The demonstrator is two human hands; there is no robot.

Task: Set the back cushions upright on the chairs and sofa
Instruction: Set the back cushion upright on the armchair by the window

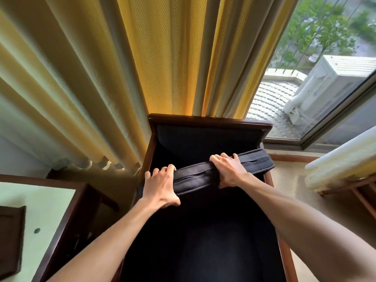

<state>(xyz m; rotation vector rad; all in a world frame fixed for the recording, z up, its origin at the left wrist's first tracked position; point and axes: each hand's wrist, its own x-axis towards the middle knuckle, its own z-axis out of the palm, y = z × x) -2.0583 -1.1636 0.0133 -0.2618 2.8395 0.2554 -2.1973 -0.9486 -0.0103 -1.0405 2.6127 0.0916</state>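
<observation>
A dark wooden chair (209,120) with black upholstery stands in front of me, its backrest against the curtain. A black back cushion (197,177) with a zip along its edge is raised edge-up over the seat, tilted toward me and apart from the chair's back. My left hand (161,185) grips the cushion's left end, fingers over the top and thumb below. My right hand (228,170) grips the upper edge further right, fingers curled over it. The cushion's face is hidden from me.
A yellow curtain (130,58) hangs behind the chair. A wood-framed side table (42,202) with a pale top stands at the left. A window (317,64) is at the right, with a pale cushioned seat (341,165) below it.
</observation>
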